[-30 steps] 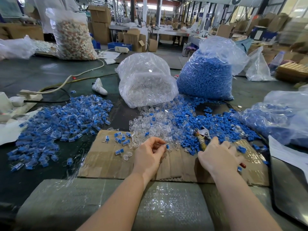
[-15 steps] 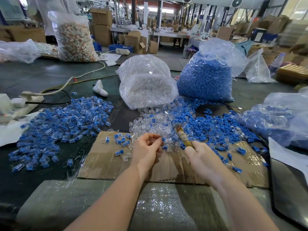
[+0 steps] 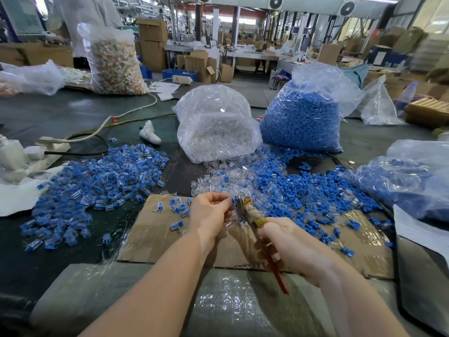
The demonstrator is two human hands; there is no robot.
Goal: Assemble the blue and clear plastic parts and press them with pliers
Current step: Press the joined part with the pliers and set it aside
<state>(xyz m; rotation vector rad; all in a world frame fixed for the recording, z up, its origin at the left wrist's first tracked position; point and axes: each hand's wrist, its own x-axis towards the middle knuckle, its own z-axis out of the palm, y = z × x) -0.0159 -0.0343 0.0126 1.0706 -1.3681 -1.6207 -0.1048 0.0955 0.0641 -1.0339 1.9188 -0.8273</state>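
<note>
A big plastic sack of mixed pale and orange pieces [image 3: 116,66] stands far back on the dark table [image 3: 60,113]. Just right of this sack lie some white papers [image 3: 165,90] and a white power strip [image 3: 182,79], and from there a white cable [image 3: 131,111] runs forward and to the left to a white device [image 3: 14,154] at the table's left edge. Behind the sack stand stacked cardboard boxes [image 3: 153,42], a blue crate [image 3: 179,74] is to its right, and a small white object [image 3: 149,136] lies in front of it, on the right.
</note>
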